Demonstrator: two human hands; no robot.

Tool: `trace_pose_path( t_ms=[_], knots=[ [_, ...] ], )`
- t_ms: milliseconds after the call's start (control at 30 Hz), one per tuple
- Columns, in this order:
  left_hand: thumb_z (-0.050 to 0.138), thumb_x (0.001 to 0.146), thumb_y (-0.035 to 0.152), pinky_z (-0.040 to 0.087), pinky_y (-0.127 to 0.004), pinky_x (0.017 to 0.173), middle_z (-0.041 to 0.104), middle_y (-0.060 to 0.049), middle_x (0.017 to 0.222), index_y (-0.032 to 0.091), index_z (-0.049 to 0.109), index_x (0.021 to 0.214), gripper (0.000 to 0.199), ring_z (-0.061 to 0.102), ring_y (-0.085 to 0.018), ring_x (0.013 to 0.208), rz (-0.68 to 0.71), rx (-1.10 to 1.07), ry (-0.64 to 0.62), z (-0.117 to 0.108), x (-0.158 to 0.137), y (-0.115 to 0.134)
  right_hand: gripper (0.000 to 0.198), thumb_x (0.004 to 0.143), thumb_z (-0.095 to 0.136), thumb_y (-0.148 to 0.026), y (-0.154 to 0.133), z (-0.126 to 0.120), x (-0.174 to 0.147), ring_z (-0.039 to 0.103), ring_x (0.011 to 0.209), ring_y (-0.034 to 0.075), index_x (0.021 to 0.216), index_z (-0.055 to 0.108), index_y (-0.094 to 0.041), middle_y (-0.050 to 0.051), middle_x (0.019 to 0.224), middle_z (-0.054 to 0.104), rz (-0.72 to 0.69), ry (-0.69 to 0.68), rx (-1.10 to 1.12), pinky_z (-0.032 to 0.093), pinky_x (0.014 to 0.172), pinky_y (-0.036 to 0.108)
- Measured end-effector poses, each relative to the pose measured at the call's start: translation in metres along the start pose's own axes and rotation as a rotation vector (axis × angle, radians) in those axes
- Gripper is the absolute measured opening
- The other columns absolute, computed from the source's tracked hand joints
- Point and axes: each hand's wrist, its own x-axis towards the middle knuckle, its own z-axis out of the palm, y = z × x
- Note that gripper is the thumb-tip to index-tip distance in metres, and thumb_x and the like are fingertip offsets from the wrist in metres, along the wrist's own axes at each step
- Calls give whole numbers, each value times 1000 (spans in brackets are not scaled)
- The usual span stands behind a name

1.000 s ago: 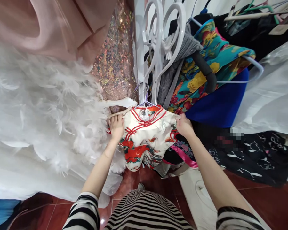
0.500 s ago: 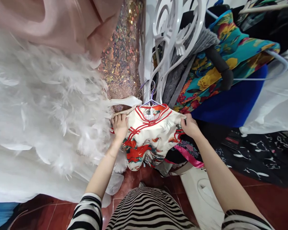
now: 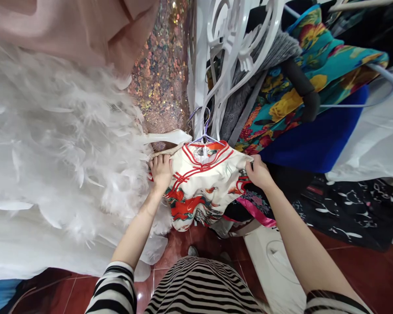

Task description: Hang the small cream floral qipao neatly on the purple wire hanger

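A cream dress (image 3: 205, 176) with red piping, knotted red fastenings and an orange-red print hangs in front of me. Its collar sits around a thin lilac hanger (image 3: 205, 136), whose hook reaches up by the white metalwork. My left hand (image 3: 161, 171) is closed on the dress's shoulder on the left, its fingertips bent over the cloth. At the opposite shoulder my right hand (image 3: 258, 171) pinches the sleeve edge. Between the two hands the upper front is spread wide, while the lower part falls in folds towards the floor.
White feathered clothing (image 3: 68, 148) fills the left side, with a sequinned garment (image 3: 163, 65) behind. A white scrolled metal frame (image 3: 229, 56) rises ahead. On the right hang a floral teal garment (image 3: 327, 56) and a blue one (image 3: 324, 135). A white box-like object (image 3: 268, 261) stands on the red tiled floor (image 3: 170, 257).
The view has shifted slightly. Both hands keep their hold on the dress's shoulders, and the dress hangs almost unchanged.
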Motion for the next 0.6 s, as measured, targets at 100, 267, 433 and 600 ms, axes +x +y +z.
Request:
trace_pose_path(
  t_ms=[100, 267, 433, 600],
  knots=[
    [44, 100, 29, 41, -40, 83, 70, -14, 96, 18, 66, 99, 25, 62, -30, 95, -4, -7, -7, -1, 0, 1, 11, 90, 47, -36, 1, 0, 0, 68, 74, 34, 94, 46, -26, 11, 78, 69, -8, 3, 6, 55, 70, 44],
    [44, 100, 29, 41, -40, 83, 70, -15, 97, 17, 67, 99, 26, 62, -30, 96, -5, -15, -20, -3, 0, 1, 14, 92, 45, -38, 3, 2, 0, 69, 80, 34, 97, 48, -25, 12, 82, 70, -43, 5, 42, 56, 75, 45],
    [43, 100, 30, 41, -41, 84, 70, -15, 97, 17, 67, 99, 27, 62, -30, 96, -9, -18, -20, -2, 0, 1, 16, 92, 44, -37, 4, 3, 0, 70, 84, 35, 101, 49, -24, 13, 85, 71, -11, -1, 32, 56, 79, 46],
    [42, 101, 29, 42, -41, 85, 70, -15, 99, 18, 67, 101, 28, 61, -30, 97, 2, -15, -17, -1, 0, 0, 20, 94, 44, -40, 3, 2, -1, 70, 86, 34, 104, 50, -24, 12, 87, 71, -3, -9, 34, 56, 81, 45]
  ],
)
